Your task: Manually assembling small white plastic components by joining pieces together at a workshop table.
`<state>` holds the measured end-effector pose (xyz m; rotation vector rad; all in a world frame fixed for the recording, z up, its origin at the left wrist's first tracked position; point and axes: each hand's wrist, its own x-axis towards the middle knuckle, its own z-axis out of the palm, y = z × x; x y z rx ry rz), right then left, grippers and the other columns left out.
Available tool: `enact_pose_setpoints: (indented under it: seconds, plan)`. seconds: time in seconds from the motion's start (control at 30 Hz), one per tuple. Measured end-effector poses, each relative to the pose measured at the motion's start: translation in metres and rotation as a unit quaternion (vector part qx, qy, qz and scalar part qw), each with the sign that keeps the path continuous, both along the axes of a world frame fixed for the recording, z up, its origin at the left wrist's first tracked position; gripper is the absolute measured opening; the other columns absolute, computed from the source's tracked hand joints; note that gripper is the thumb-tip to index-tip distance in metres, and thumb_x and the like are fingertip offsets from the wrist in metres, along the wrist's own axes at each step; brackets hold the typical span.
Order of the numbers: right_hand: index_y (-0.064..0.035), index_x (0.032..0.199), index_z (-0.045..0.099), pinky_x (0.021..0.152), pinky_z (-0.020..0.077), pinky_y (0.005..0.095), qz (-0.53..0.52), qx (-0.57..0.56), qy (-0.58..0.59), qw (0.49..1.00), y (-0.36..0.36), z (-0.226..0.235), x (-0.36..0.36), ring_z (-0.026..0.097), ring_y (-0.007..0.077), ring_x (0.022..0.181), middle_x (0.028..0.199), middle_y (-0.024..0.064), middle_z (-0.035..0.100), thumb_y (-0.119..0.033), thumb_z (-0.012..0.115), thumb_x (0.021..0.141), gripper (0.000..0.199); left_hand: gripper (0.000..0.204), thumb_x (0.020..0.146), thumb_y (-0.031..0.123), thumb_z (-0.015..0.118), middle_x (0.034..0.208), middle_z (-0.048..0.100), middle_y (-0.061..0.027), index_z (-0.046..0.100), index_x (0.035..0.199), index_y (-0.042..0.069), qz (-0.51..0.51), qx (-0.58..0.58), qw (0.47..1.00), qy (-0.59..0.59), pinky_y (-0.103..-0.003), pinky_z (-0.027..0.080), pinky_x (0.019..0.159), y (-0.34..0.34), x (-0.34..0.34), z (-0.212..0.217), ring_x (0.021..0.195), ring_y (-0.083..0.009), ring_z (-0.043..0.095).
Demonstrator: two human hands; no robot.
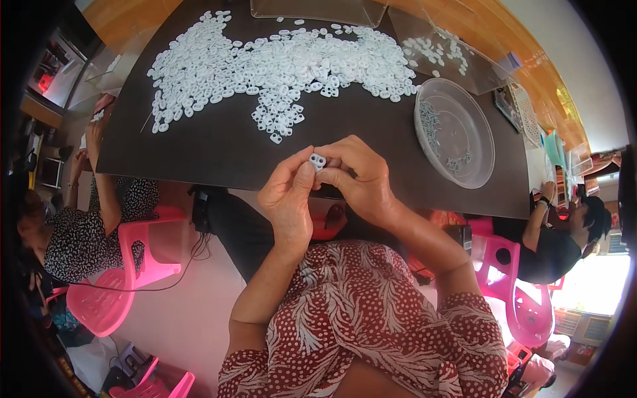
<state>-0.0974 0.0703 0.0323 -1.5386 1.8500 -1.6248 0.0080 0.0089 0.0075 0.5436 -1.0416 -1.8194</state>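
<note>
Near the middle of the frame, just over the near edge of the dark counter [199, 147], the left hand [286, 192] and the right hand [363, 178] meet around a small white piece [318, 161] with two dark holes. Each grip is pinched on it between thumb and fingers, the left from its left side, the right from its right. Across the top of the frame spreads a heap of white pieces [312, 63], a narrow tongue of it reaching down toward the hands. At upper right, a round clear dish [472, 123] holds small greyish parts [430, 125], some along its left side, others near its bottom.
</note>
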Motion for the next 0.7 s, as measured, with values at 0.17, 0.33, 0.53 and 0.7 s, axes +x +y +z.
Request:
enact_pose_setpoints:
  seconds: [0.17,0.33,0.53,0.7]
  plan:
    - [0.0013,0.096,0.063,0.057,0.0432,0.0270,-0.006,0.025,-0.026,0.999,0.003,0.005,0.003,0.052,0.0158,0.068,0.074,0.0060,0.058,0.002,0.066,0.071,0.025,0.020,0.087,0.004,0.060,0.085,0.062,-0.0074,0.062,0.104,-0.006,-0.014,-0.002,1.000,0.010,-0.022,0.045,0.060,-0.001,0.002,-0.002,0.066,-0.0099,0.052]
    - [0.0009,0.098,0.063,0.057,0.0432,0.0262,-0.002,0.022,-0.051,0.998,0.005,0.002,0.005,0.051,0.0146,0.067,0.074,0.0053,0.057,0.002,0.066,0.072,0.026,0.021,0.086,0.004,0.061,0.086,0.063,-0.0077,0.061,0.104,-0.006,-0.023,-0.010,1.000,0.006,-0.021,0.045,0.060,-0.003,0.004,-0.002,0.066,-0.0094,0.053]
    - [0.0012,0.101,0.062,0.059,0.0448,0.0260,-0.009,-0.002,-0.082,0.997,0.007,-0.006,0.010,0.053,0.0134,0.068,0.076,0.0061,0.057,0.004,0.065,0.073,0.029,0.020,0.087,0.005,0.061,0.086,0.063,-0.0077,0.061,0.103,-0.006,-0.021,-0.009,1.000,0.009,-0.021,0.045,0.060,-0.001,0.003,-0.003,0.066,-0.0092,0.053]
    - [0.0008,0.101,0.062,0.059,0.0455,0.0260,-0.010,0.019,-0.191,0.981,0.008,-0.003,0.014,0.054,0.0127,0.069,0.077,0.0067,0.058,0.004,0.065,0.073,0.029,0.019,0.087,0.003,0.060,0.090,0.063,-0.0066,0.060,0.104,-0.005,-0.046,-0.005,0.999,0.016,-0.020,0.045,0.063,-0.001,0.007,-0.002,0.071,-0.0080,0.053]
